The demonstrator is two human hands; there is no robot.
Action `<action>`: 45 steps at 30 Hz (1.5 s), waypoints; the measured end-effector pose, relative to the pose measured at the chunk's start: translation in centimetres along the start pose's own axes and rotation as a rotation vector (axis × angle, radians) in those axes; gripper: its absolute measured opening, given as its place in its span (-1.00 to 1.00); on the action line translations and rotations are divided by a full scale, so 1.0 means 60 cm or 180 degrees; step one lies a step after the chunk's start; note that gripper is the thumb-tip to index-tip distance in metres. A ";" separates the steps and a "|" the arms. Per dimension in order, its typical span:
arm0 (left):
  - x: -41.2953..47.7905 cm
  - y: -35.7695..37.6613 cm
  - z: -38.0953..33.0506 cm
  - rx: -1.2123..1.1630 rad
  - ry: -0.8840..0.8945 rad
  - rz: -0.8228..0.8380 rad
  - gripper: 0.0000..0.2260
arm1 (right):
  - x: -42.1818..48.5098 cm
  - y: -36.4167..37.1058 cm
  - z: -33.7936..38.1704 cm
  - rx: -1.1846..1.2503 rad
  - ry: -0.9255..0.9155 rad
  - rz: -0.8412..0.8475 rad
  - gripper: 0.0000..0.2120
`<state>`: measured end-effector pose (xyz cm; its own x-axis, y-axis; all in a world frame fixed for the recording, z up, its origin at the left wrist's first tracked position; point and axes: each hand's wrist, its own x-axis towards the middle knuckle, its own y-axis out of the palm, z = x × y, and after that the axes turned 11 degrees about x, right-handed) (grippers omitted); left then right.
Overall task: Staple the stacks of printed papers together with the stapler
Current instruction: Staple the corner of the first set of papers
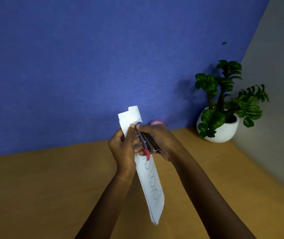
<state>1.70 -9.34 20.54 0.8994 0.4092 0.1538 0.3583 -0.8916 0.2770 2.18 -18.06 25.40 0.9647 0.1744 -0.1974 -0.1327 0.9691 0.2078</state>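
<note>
Just left of the frame's centre, the left hand (123,149) has its fingers (132,127) pinched on the thin stack of white printed papers with circle diagrams (152,185), thumb pressed to the top sheet near the upper end. The stack is held in the air above the brown wooden counter (34,187), nearly edge-on to the camera; its long axis runs from the upper middle of the frame down and slightly right, the free lower end hanging toward the bottom centre. I judge it light and floppy, the sheets apt to slide out of register, so it is best held close to the corner being stapled, as here. Just to the right, the right hand (161,142) has its fingers curled and squeezing the slim metal stapler with a red end tab (150,144), small, rigid and easy to grip. The stapler lies along the paper, its nose toward the top of the stack, red tab toward the bottom.
</note>
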 end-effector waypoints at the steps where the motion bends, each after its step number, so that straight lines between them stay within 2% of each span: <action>1: 0.000 0.000 0.000 0.0058 0.0015 0.0000 -0.90 | 0.000 0.001 0.002 -0.0095 0.0008 -0.0034 -0.78; 5: 0.003 -0.004 -0.001 0.0205 0.0105 0.0108 -0.88 | 0.000 0.002 0.005 -0.0277 -0.0038 -0.0098 -0.79; 12: 0.001 -0.009 0.003 0.0550 0.0260 0.0142 -0.90 | 0.002 0.005 -0.008 -0.0028 -0.0211 -0.0194 -0.77; 15: 0.001 -0.008 0.004 0.0413 0.0222 0.0049 -0.85 | 0.001 0.005 -0.012 -0.0104 -0.0149 -0.0208 -0.77; 20: 0.004 -0.009 0.007 0.0555 0.0371 0.0000 -0.92 | -0.003 0.007 -0.015 -0.0234 -0.0021 -0.0179 -0.74; 23: 0.004 -0.010 0.007 0.0520 0.0429 -0.0009 -0.84 | -0.002 0.009 -0.014 -0.0282 -0.0065 -0.0218 -0.76; 33: 0.008 -0.016 0.008 0.0772 0.0591 -0.0049 -0.80 | -0.001 0.015 -0.018 -0.0441 -0.0130 -0.0350 -0.77; 37: 0.003 -0.015 0.009 0.0542 0.0577 0.0015 -0.92 | -0.003 0.013 -0.013 -0.0254 -0.0003 -0.0231 -0.75; 40: 0.003 -0.015 0.010 0.0549 0.0535 0.0031 -0.91 | -0.003 0.012 -0.011 -0.0102 0.0195 -0.0132 -0.73; 45: 0.005 -0.013 0.005 0.0573 0.0483 0.0074 -0.81 | -0.005 0.010 -0.017 0.0217 0.0147 -0.0082 -0.72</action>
<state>1.79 -8.57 20.06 0.8648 0.4005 0.3028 0.3891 -0.9158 0.1001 1.56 -17.37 24.63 0.9559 0.1589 -0.2471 -0.0906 0.9596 0.2666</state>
